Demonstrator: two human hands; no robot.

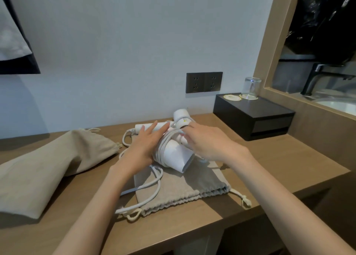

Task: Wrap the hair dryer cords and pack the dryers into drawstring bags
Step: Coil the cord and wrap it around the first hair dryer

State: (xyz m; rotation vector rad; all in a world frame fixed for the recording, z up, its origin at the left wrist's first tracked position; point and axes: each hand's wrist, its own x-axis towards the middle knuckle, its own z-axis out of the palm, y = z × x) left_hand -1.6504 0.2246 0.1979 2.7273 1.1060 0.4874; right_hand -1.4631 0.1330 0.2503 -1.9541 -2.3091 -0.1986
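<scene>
The near hair dryer (173, 156) lies on a flat drawstring bag (188, 187) at the middle of the wooden counter (269, 168), its white cord (160, 150) coiled round the body, a loose length trailing over the bag's left edge. The left hand (142, 148) lies against the coil with straight fingers. The right hand (204, 141) covers the dryer's handle, fingers curled down over it. Just behind, touching, lies a second hair dryer (181, 118). A second drawstring bag (48, 168) lies bulging at the left. To the right, a black box (250, 119) carries coasters (232, 97) and an upturned glass (251, 87), below a wall socket (204, 82); a faucet (316, 77) shows beyond.
</scene>
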